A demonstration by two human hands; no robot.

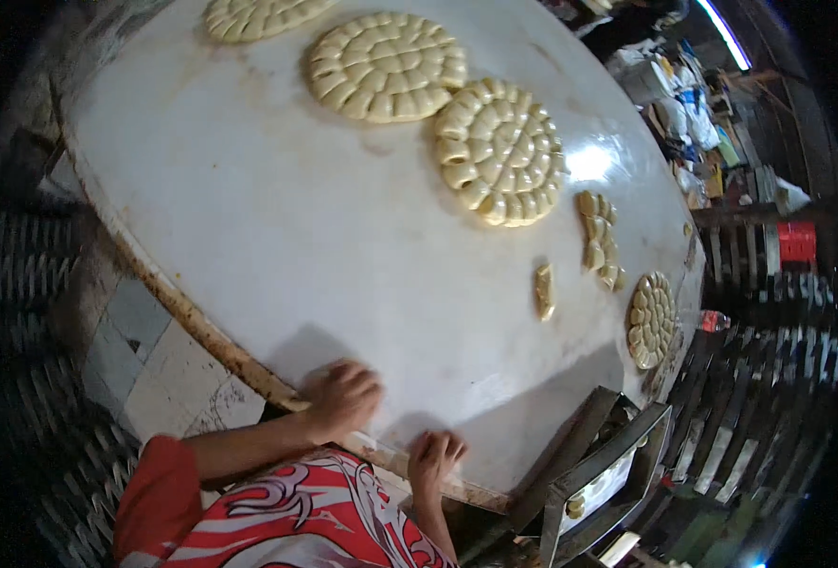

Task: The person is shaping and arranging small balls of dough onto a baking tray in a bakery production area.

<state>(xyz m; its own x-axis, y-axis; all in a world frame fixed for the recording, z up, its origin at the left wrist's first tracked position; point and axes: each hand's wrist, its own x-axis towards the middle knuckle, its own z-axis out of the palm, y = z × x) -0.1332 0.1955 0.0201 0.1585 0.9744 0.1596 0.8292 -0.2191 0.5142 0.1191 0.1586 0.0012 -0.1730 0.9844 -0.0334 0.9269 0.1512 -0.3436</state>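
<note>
My left hand (345, 399) is over the near edge of the pale worktable (249, 227), its fingers bent and smeared by motion. Whatever may lie under its palm is hidden. To its right, my right hand (437, 456) is at the same edge, fingers curled down against the surface. I cannot make out anything in it. Farther off on the table is a glossy round of scored dough (499, 151). A second dough round (388, 66) touches it on the far left. A small dough piece (545, 292) and a short strip of joined dough pieces (600, 239) lie toward the right.
Another dough round (272, 15) is cut off at the top. A smaller one (652, 320) lies near the table's right side. A metal frame machine (604, 473) stands against the near right corner. Slatted racks (760, 379) and a cluttered shelf (689, 123) are beyond.
</note>
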